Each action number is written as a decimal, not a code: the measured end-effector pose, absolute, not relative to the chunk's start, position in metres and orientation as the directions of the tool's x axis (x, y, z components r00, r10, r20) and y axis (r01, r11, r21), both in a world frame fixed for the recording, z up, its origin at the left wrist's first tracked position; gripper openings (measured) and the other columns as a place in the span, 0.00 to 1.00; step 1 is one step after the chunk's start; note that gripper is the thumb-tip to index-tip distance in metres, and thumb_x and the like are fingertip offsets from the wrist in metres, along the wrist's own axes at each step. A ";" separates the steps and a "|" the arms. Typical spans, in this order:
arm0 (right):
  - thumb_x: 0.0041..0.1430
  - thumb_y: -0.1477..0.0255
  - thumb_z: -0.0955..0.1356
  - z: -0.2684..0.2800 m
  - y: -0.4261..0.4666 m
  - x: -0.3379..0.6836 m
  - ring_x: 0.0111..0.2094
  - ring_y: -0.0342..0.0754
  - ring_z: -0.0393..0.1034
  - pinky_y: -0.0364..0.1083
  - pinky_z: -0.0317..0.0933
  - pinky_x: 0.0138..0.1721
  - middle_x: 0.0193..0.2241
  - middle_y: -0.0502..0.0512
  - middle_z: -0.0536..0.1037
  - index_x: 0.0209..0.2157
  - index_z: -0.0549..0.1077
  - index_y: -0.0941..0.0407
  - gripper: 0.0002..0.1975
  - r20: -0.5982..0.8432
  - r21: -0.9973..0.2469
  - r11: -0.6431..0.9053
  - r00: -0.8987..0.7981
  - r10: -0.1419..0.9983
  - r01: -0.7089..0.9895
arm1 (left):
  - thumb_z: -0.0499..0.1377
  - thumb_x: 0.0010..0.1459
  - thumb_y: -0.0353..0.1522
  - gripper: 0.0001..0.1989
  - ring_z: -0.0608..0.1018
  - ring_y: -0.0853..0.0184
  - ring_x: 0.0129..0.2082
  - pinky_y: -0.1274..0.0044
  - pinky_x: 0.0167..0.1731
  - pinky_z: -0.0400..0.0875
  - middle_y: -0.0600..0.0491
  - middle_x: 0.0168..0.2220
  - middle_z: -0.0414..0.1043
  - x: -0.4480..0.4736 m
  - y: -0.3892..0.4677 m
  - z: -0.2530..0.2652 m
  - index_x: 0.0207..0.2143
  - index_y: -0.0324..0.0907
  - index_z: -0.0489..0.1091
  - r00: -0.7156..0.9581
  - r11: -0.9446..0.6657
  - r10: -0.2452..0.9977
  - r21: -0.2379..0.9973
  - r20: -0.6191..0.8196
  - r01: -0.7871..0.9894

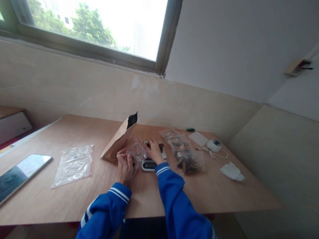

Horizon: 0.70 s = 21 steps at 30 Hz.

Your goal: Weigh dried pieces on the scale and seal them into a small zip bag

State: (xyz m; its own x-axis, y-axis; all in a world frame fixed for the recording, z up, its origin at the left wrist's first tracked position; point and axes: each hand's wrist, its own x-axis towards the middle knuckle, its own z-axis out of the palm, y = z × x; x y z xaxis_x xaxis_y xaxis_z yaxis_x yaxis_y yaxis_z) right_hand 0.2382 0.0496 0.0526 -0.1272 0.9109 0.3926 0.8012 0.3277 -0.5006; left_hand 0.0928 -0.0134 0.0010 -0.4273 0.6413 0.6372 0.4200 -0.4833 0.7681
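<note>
A small clear zip bag with a red seal line is pinched in my left hand, its mouth turned toward the scale. Beside it lies a small white digital scale with a dark display. Brown dried pieces rest on the scale's platform. My right hand reaches over that platform with fingers bent down at the pieces; the fingertips are partly hidden, so what they hold does not show clearly. Just behind my left hand stands an open brown paper pouch, leaning, with a dark lining.
Several filled zip bags lie to the right. Beyond them are a white dome camera with a cable, a green-handled tool and a crumpled white item. A flat clear bag and a tablet lie left.
</note>
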 end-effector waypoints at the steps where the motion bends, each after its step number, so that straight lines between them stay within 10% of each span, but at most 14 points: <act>1: 0.58 0.77 0.64 0.048 0.054 0.235 0.52 0.54 0.64 0.55 0.53 0.57 0.47 0.64 0.73 0.46 0.72 0.59 0.14 0.374 -0.467 0.325 -0.149 0.916 0.822 | 0.49 0.62 0.38 0.07 0.73 0.53 0.45 0.53 0.41 0.69 0.41 0.43 0.65 0.093 -0.013 0.001 0.34 0.44 0.56 -0.428 -0.484 0.639 0.767 0.638 0.421; 10: 0.56 0.78 0.65 0.045 0.058 0.236 0.42 0.51 0.70 0.48 0.61 0.47 0.37 0.60 0.77 0.34 0.76 0.59 0.07 0.377 -0.483 0.334 -0.152 0.914 0.809 | 0.48 0.61 0.39 0.09 0.72 0.53 0.48 0.55 0.45 0.68 0.40 0.44 0.65 0.092 -0.013 0.002 0.34 0.43 0.56 -0.435 -0.450 0.679 0.803 0.592 0.391; 17: 0.52 0.69 0.68 0.070 0.053 0.237 0.32 0.47 0.73 0.45 0.66 0.36 0.31 0.57 0.80 0.31 0.77 0.60 0.09 0.354 -0.907 0.305 0.133 0.926 0.291 | 0.48 0.61 0.38 0.08 0.71 0.52 0.49 0.55 0.47 0.65 0.38 0.45 0.65 0.093 -0.014 0.007 0.33 0.43 0.55 -0.429 -0.411 0.705 0.819 0.565 0.401; 21: 0.54 0.62 0.68 0.096 0.035 0.237 0.37 0.47 0.73 0.45 0.66 0.40 0.35 0.56 0.80 0.36 0.77 0.58 0.14 0.380 -0.895 0.389 -0.084 0.921 0.220 | 0.48 0.61 0.38 0.08 0.71 0.54 0.49 0.55 0.47 0.65 0.38 0.46 0.64 0.093 -0.014 0.010 0.33 0.43 0.54 -0.429 -0.422 0.708 0.823 0.561 0.380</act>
State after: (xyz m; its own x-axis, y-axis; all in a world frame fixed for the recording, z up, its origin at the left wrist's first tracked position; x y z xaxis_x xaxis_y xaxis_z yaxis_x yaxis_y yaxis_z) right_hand 0.2373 0.0350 0.0958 -0.0838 0.9213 0.3797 0.2204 0.3887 -0.8946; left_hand 0.0929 -0.0144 0.0101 -0.4291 0.7081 0.5608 0.3800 -0.4217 0.8232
